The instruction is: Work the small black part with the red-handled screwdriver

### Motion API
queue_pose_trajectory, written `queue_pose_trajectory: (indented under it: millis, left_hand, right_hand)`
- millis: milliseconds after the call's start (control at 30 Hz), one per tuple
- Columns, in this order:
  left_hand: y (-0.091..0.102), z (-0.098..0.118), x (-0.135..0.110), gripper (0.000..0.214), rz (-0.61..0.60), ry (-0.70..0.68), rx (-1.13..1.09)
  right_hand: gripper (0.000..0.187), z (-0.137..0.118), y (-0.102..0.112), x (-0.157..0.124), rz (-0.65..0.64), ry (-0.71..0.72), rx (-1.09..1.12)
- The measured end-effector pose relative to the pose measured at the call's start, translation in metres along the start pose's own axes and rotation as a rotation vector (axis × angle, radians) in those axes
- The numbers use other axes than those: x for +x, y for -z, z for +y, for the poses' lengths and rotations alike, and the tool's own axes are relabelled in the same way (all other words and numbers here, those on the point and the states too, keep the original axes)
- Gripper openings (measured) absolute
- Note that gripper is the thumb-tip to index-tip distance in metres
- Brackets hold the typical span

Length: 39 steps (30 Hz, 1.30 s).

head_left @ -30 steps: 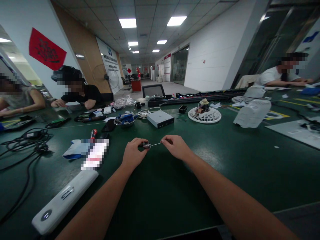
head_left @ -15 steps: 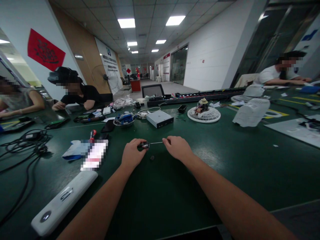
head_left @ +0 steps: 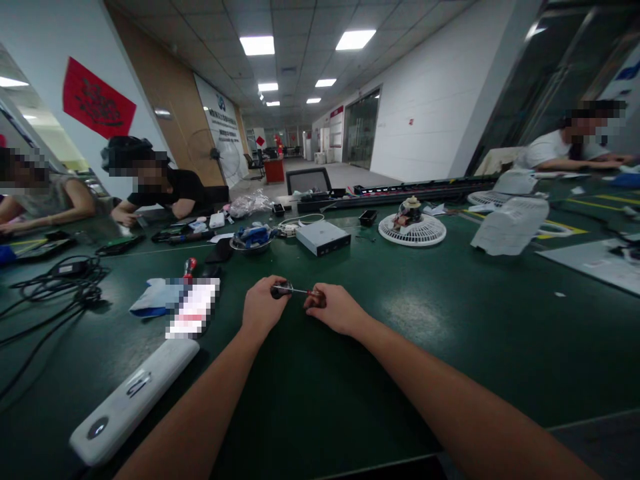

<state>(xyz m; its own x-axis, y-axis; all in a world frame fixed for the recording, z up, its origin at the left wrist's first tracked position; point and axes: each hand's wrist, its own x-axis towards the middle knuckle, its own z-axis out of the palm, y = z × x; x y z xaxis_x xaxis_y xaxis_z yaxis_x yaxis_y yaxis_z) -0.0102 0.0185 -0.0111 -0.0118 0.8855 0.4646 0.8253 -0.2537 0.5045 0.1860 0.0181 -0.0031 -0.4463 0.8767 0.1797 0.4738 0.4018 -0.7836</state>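
My left hand is closed around a small dark metal part just above the green table. My right hand is closed on a thin screwdriver with a reddish handle. Its slim shaft points left into the part. The two hands sit close together, nearly touching, at the table's middle.
A long white device lies at the near left, a blurred card and red-handled tool beyond it. Black cables spread at left. A grey box, fan grille and white fan housing stand farther back. Other people sit at both sides.
My right hand has slid left along the screwdriver toward my left hand, closing the gap. A small dark piece seen on the table half a second ago is now hidden.
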Motion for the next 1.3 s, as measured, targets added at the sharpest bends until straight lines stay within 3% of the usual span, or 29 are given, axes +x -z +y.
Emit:
queue_pose_trajectory:
  millis: [233, 433, 667, 900, 1167, 1300]
  left_hand:
    - [0.000, 0.013, -0.003, 0.029, -0.117, -0.155, -0.048]
    - [0.002, 0.022, -0.008, 0.036, -0.164, -0.342, -0.050]
    - [0.005, 0.021, -0.009, 0.029, -0.202, -0.387, -0.099]
    - [0.007, 0.024, -0.010, 0.028, -0.248, -0.472, -0.115]
    - [0.006, 0.027, -0.009, 0.028, -0.155, -0.350, -0.105]
    - [0.004, 0.021, -0.006, 0.026, -0.082, -0.242, -0.068]
  right_hand:
    - [0.016, 0.010, 0.011, 0.003, 0.291, 0.006, 0.106]
    - [0.014, 0.002, 0.009, 0.000, 0.253, 0.052, 0.029]
    - [0.029, 0.001, 0.014, 0.000, 0.281, -0.014, -0.193]
    - [0.023, 0.016, 0.010, 0.006, 0.095, -0.132, 0.072]
    - [0.025, 0.012, 0.014, 0.005, 0.124, -0.119, 0.044]
    - [0.040, 0.005, 0.020, 0.001, 0.208, -0.099, -0.073]
